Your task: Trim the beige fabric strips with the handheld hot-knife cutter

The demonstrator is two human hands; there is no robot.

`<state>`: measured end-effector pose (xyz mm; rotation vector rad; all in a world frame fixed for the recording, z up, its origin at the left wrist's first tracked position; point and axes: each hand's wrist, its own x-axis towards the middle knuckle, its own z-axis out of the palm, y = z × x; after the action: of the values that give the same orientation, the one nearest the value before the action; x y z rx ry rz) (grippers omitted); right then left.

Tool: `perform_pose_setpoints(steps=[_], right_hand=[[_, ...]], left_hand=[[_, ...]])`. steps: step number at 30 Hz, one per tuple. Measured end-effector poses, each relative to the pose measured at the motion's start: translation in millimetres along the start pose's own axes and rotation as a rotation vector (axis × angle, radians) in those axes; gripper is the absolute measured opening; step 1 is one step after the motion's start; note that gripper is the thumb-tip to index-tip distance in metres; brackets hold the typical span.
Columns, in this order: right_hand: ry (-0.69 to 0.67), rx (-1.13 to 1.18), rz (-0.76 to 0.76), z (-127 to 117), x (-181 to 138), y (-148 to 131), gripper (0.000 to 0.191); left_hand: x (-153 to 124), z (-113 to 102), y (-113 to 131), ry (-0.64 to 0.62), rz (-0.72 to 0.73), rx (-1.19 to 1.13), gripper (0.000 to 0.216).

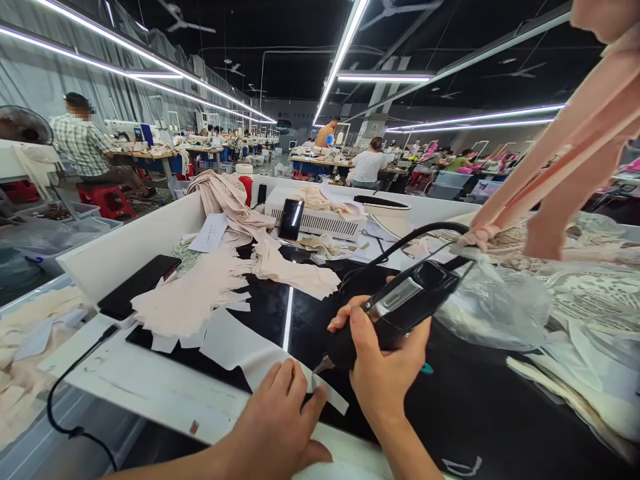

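Note:
My right hand [387,370] is wrapped around a black corded hand tool [400,300] with a silver panel on its side. The tool tilts down to the left; its narrow metal tip [325,364] is at a pale fabric strip [255,350], but whether it touches cannot be told. My left hand [280,417] presses that strip against the glossy black work surface [270,297] near its front edge, fingers lying on the cloth and thumb apart. The strip's right end lies just beyond my left fingers. A pile of cut cream fabric pieces [193,290] lies to the left.
A smartphone [291,219] leans against a white vented box [315,220] at the back. A dark tablet-like device [137,287] lies at left. Clear plastic bags [495,300] and lace pieces are at right, below hanging pink fabric [560,147]. Co-workers sit farther off.

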<state>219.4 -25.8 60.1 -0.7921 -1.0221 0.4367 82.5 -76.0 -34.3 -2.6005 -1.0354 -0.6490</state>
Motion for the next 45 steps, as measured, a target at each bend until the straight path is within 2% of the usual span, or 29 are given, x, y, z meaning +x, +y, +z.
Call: perform_pose_setpoints(steps=[8, 19, 31, 36, 41, 45], right_hand=[[-0.008, 0.021, 0.014, 8.3, -1.2, 3.6, 0.028], [-0.013, 0.009, -0.011, 9.5, -3.3, 0.8, 0.030], [-0.063, 0.106, 0.014, 24.2, -1.8, 11.8, 0.030], [-0.081, 0.096, 0.010, 23.2, -0.2, 11.9, 0.028], [-0.017, 0.074, 0.027, 18.3, 0.4, 6.9, 0.032], [-0.031, 0.058, 0.021, 15.9, -1.3, 6.0, 0.032]], left_hand=[[-2.9, 5.0, -3.6, 0.051, 0.006, -0.002, 0.085], [-7.9, 2.3, -10.7, 0.115, 0.029, -0.060, 0.095], [-6.6, 2.6, -9.7, 0.002, 0.016, -0.071, 0.083], [-6.8, 4.0, -9.0, 0.024, 0.015, -0.065, 0.083], [-8.3, 8.5, -6.7, 0.071, 0.004, -0.040, 0.084], [-9.2, 10.4, -6.7, 0.062, 0.000, -0.033, 0.084]])
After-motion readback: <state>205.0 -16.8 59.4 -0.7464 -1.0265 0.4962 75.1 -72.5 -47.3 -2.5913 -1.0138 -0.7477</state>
